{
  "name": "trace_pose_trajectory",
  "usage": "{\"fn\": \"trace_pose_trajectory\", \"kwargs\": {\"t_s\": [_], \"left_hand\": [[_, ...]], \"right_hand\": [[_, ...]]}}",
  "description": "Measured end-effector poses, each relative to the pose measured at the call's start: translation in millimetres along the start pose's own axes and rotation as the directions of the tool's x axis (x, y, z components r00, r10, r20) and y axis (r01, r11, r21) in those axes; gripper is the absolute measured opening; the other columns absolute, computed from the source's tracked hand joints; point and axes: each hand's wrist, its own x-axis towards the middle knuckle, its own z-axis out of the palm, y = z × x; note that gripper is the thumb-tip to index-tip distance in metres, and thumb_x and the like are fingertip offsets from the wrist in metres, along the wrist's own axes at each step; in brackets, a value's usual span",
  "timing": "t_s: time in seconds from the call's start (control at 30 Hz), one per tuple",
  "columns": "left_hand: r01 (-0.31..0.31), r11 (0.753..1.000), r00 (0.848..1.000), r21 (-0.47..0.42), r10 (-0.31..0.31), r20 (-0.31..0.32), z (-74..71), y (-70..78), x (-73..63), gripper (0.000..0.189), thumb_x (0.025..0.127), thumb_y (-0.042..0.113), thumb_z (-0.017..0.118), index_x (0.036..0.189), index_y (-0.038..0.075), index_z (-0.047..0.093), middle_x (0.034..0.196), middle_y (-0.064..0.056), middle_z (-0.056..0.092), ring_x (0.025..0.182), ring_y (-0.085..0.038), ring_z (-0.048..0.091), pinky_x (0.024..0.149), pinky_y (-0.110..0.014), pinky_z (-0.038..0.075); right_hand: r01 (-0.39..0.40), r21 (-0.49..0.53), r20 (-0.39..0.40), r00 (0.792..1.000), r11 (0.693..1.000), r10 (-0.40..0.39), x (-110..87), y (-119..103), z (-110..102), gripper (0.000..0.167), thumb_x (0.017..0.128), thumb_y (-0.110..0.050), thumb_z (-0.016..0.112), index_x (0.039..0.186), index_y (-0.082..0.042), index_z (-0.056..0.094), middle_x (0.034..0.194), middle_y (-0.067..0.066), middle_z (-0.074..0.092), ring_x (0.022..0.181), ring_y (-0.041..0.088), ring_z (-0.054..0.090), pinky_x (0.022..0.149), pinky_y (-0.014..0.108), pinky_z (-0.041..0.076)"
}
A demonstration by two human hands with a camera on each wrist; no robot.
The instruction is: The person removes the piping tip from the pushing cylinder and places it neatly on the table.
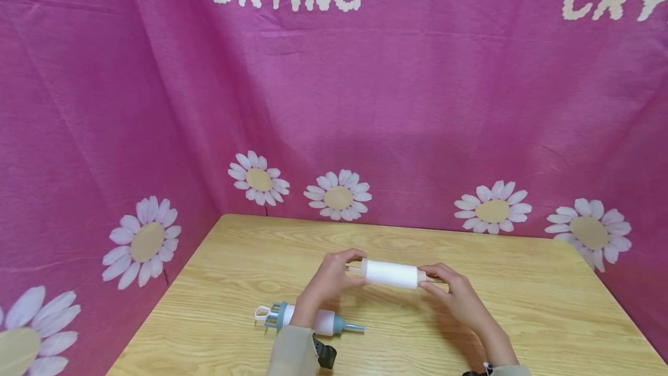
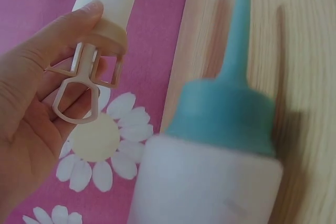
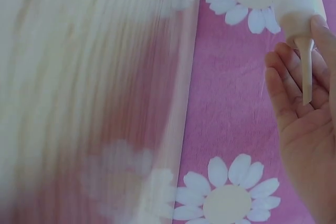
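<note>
Both hands hold a white syringe-like dispenser (image 1: 391, 274) with beige ends, lying nearly level above the table. My left hand (image 1: 330, 277) pinches its left end; in the left wrist view the thumb lies at the beige collar (image 2: 111, 36), beside a ring-shaped handle (image 2: 73, 119) and loops. My right hand (image 1: 459, 296) grips the other end, and a beige tapered nozzle (image 3: 306, 77) points back over its palm in the right wrist view. A second dispenser (image 1: 325, 322), with teal ends and a white barrel, lies on the table below my left forearm, which partly covers it.
The wooden table (image 1: 235, 260) meets a pink cloth backdrop (image 1: 396, 103) with printed daisies at the back and sides. Near my left wrist, the teal nozzle (image 1: 355, 328) of the second dispenser points right, its white ring handle (image 1: 262, 313) left.
</note>
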Motion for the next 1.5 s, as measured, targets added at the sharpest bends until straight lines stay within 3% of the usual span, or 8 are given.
{"fn": "trace_pose_trajectory", "kwargs": {"t_s": [0.27, 0.53, 0.7, 0.83, 0.97, 1.07, 1.2, 1.5], "left_hand": [[-0.008, 1.000, 1.000, 0.012, 0.008, -0.002, 9.0, 6.4, 1.6, 0.047, 0.079, 0.024, 0.083, 0.120, 0.012, 0.065, 0.120, -0.005, 0.071, 0.113, -0.028, 0.067, 0.090, -0.033, 0.057], [0.010, 1.000, 1.000, 0.006, -0.010, -0.003, 10.6, 7.4, 0.6, 0.047, 0.079, 0.024, 0.083, 0.120, 0.013, 0.065, 0.119, -0.004, 0.071, 0.112, -0.028, 0.066, 0.091, -0.035, 0.057], [0.008, 1.000, 1.000, 0.018, -0.008, -0.015, 9.4, 6.5, -0.3, 0.048, 0.078, 0.025, 0.083, 0.121, 0.012, 0.065, 0.119, -0.003, 0.071, 0.110, -0.027, 0.067, 0.090, -0.034, 0.057], [0.025, 1.000, 0.999, 0.009, -0.025, -0.022, 7.5, 5.9, -1.7, 0.048, 0.078, 0.024, 0.083, 0.122, 0.014, 0.064, 0.120, -0.003, 0.071, 0.111, -0.028, 0.066, 0.091, -0.037, 0.057], [0.050, 0.999, 0.998, 0.000, -0.050, -0.023, 5.7, 5.1, -3.1, 0.047, 0.079, 0.024, 0.083, 0.122, 0.017, 0.064, 0.122, -0.002, 0.070, 0.113, -0.026, 0.066, 0.093, -0.038, 0.056], [0.052, 0.999, 0.998, -0.005, -0.052, -0.023, 4.6, 3.7, -4.3, 0.047, 0.079, 0.024, 0.082, 0.122, 0.017, 0.064, 0.122, -0.002, 0.070, 0.113, -0.024, 0.066, 0.094, -0.039, 0.056], [0.043, 0.999, 0.999, -0.015, -0.044, -0.017, 3.3, 1.6, -5.9, 0.046, 0.080, 0.023, 0.082, 0.122, 0.016, 0.064, 0.123, -0.003, 0.070, 0.115, -0.026, 0.066, 0.096, -0.040, 0.055], [0.024, 1.000, 0.999, 0.007, -0.024, -0.027, 0.4, -1.0, -6.4, 0.047, 0.079, 0.024, 0.082, 0.121, 0.016, 0.065, 0.121, -0.002, 0.071, 0.112, -0.024, 0.067, 0.095, -0.037, 0.056]], "right_hand": [[-0.007, -0.005, -0.023, 1.000, 1.000, 0.007, -7.5, 7, -6, 0.026, 0.085, -0.014, 0.075, 0.110, -0.015, 0.071, 0.101, -0.004, 0.072, 0.094, -0.006, 0.062, 0.081, 0.018, 0.055], [-0.037, -0.017, -0.008, 0.999, 0.999, 0.037, -9.3, 8, -8, 0.027, 0.086, -0.017, 0.074, 0.113, -0.015, 0.070, 0.102, -0.007, 0.072, 0.096, -0.006, 0.061, 0.081, 0.025, 0.057], [-0.081, 0.075, 0.005, 0.997, 0.994, 0.081, -7.3, 6, -8, 0.028, 0.088, -0.016, 0.072, 0.116, -0.011, 0.068, 0.106, 0.000, 0.072, 0.096, -0.008, 0.060, 0.082, 0.023, 0.057], [-0.262, 0.263, 0.086, 0.965, 0.929, 0.248, -3.4, 4, -10, 0.034, 0.096, -0.022, 0.063, 0.124, -0.003, 0.063, 0.116, 0.012, 0.069, 0.097, -0.009, 0.059, 0.084, 0.019, 0.054], [-0.449, 0.322, 0.186, 0.893, 0.834, 0.410, 2.1, 4, -11, 0.042, 0.100, -0.034, 0.055, 0.127, -0.002, 0.061, 0.124, 0.016, 0.066, 0.097, -0.008, 0.058, 0.087, 0.021, 0.052], [-0.521, 0.354, 0.252, 0.853, 0.777, 0.457, 5.2, 7, -8, 0.046, 0.101, -0.035, 0.053, 0.125, 0.003, 0.061, 0.117, 0.015, 0.070, 0.093, -0.001, 0.064, 0.088, 0.026, 0.056], [-0.556, 0.420, 0.323, 0.830, 0.717, 0.455, 6.3, 10, -3, 0.048, 0.102, -0.029, 0.053, 0.121, 0.014, 0.059, 0.095, 0.011, 0.074, 0.082, 0.012, 0.069, 0.083, 0.031, 0.059], [-0.483, 0.432, 0.364, 0.866, 0.762, 0.342, 7.8, 9, -1, 0.042, 0.100, -0.026, 0.055, 0.108, 0.014, 0.064, 0.088, 0.015, 0.074, 0.077, 0.015, 0.070, 0.080, 0.032, 0.058]]}}
